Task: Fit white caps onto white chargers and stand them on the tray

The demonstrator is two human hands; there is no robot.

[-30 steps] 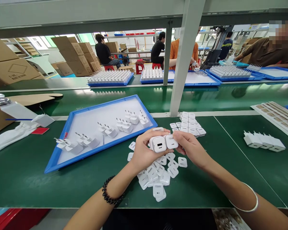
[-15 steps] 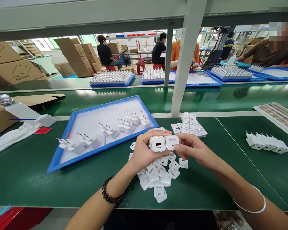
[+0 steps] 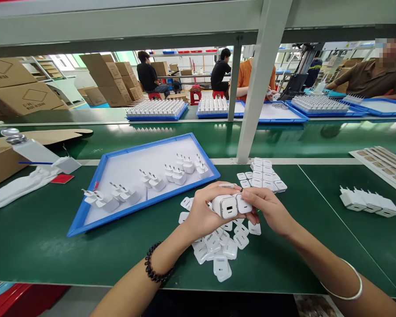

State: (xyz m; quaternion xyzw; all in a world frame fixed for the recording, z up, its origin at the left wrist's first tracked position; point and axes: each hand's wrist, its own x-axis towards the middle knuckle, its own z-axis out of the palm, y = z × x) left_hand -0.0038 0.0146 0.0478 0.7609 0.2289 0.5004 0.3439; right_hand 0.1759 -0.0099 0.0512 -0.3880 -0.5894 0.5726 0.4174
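Observation:
My left hand (image 3: 204, 208) is wrapped round white plug chargers. One charger (image 3: 229, 208) faces me with its two port openings. Beside it, a second white charger (image 3: 243, 203) shows a single small slot in its end cover. My right hand (image 3: 267, 207) pinches this second one, thumb on its front end and fingers underneath. Under both hands lies a loose pile of white end covers (image 3: 221, 265) on the green table, several with grey print. Further pieces at the back of my left hand are mostly hidden by the fingers.
At the left, a blue-rimmed tray (image 3: 114, 226) holds several pronged chargers (image 3: 153, 179). Stacked white covers (image 3: 262, 174) lie beyond my hands. A row of chargers (image 3: 369, 201) stands at right. A metal post (image 3: 251, 110) rises behind. People sit farther back.
Both hands have shifted slightly right and down with the chargers. The chargers have turned, so their front ends now face more to the right. My right thumb has moved up onto the second charger.

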